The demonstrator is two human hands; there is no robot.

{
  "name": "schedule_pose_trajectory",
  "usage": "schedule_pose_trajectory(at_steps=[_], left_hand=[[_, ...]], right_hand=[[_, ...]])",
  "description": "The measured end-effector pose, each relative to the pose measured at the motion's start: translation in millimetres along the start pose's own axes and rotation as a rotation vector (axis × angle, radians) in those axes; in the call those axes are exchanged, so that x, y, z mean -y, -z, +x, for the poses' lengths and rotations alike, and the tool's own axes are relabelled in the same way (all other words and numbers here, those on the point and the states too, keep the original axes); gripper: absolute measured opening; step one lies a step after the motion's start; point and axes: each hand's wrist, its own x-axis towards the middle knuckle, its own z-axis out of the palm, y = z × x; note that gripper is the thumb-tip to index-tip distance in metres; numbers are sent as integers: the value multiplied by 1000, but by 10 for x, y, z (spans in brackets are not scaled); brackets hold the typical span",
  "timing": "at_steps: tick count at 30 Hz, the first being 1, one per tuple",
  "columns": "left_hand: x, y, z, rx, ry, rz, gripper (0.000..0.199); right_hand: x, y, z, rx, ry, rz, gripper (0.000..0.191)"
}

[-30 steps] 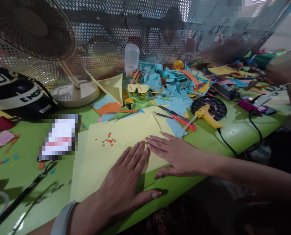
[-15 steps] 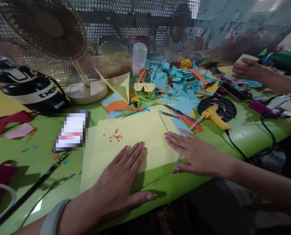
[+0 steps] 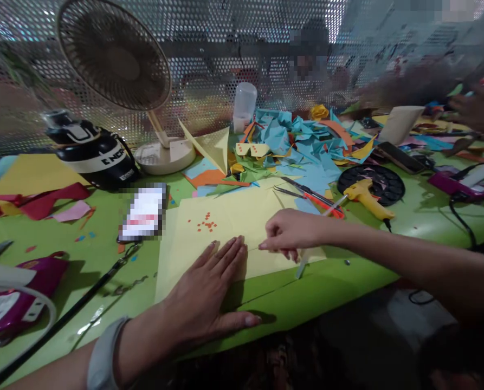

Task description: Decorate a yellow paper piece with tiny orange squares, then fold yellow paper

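Observation:
My left hand (image 3: 213,284) lies flat on pale yellow paper (image 3: 176,254), fingers stretched together and thumb apart over the green table edge. My right hand (image 3: 292,233) is curled over the paper's right part, its foremost fingertip on a crease line; nothing shows in it. Small orange paper squares (image 3: 207,223) lie on the sheet beyond my left hand. A translucent glue stick (image 3: 302,265) passes beneath my right hand towards the yellow glue gun (image 3: 366,199). Tweezers (image 3: 284,192) and an orange-handled tool (image 3: 325,205) rest at the sheet's far right.
Left stand a phone (image 3: 143,211), a black bottle (image 3: 99,160) and a fan (image 3: 164,154). Blue paper scraps (image 3: 307,135) pile up behind the sheet. A black round tray (image 3: 392,184) and purple power strip (image 3: 449,184) lie right. Another person's hand (image 3: 477,108) is far right.
My right hand has gone from flat and spread to curled, shifting left onto the crease. The left hand stays on the paper. The other person's hand has left the pale cup-like object.

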Motion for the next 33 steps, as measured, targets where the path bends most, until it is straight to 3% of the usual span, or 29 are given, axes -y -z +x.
schedule_pose_trajectory(at_steps=[3, 8, 15, 19, 23, 26, 29, 33], left_hand=[[-2, -1, -4, -3, 2, 1, 101], [23, -43, -16, -19, -27, 20, 102], [43, -86, -24, -89, -54, 20, 101], [36, -69, -19, -73, -51, 20, 99], [24, 46, 14, -49, -29, 8, 93], [-4, 236, 120, -119, 42, -45, 72], [-24, 403, 311, -163, 217, -220, 45], [28, 405, 588, 127, 400, -766, 40]], right_hand=[[71, 8, 283, 172, -61, 133, 31], [43, 31, 409, 243, -101, 147, 36], [-272, 229, 185, 204, -194, 140, 37], [-491, 388, -7, 155, -244, 115, 39], [-480, 489, -145, 113, -253, 90, 38], [-357, 452, -97, 77, -198, 135, 37], [-257, 336, 71, 118, -144, 213, 37], [-238, 209, 261, 197, -148, 192, 40]])
